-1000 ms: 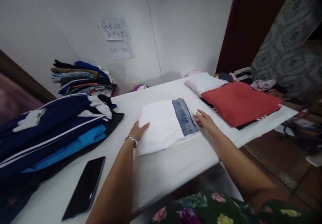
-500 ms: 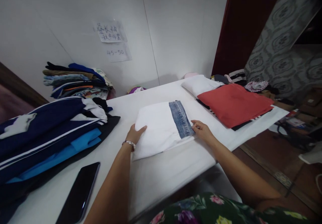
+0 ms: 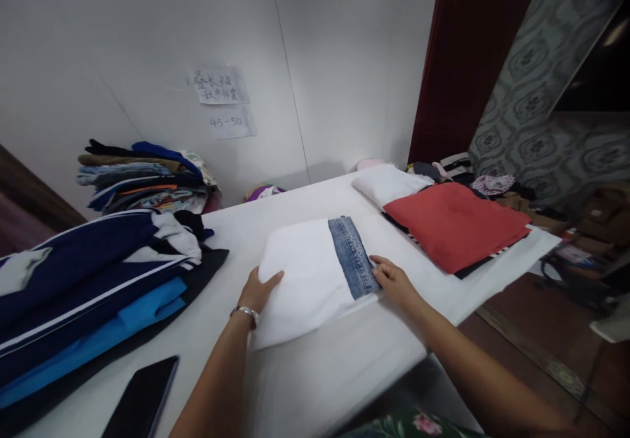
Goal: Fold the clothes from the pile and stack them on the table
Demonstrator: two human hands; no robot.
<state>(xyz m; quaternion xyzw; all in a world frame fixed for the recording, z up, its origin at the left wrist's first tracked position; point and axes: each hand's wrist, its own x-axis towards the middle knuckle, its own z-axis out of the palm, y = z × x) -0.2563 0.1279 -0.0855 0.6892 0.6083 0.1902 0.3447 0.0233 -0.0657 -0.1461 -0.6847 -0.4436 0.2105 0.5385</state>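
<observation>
A folded white garment (image 3: 300,274) with a blue denim band (image 3: 353,257) across its right end lies flat on the white table. My left hand (image 3: 260,291), with a bracelet at the wrist, grips the garment's left edge, thumb on top and the other fingers out of sight beneath. At the opposite end, my right hand (image 3: 392,280) has its fingers closed at the outer edge of the denim band. The band has a frayed, stitched seam down its middle.
Dark blue jackets (image 3: 98,274) heap up at the left, beside a phone (image 3: 140,398). Behind them stands a stack of folded clothes (image 3: 147,175). A folded red garment (image 3: 457,224) and a white one (image 3: 388,185) lie at the right. Paper signs (image 3: 224,100) hang on the wall.
The camera view has tilted up slightly, so everything sits lower in the picture. Both hands keep their places at the two ends of the white garment.
</observation>
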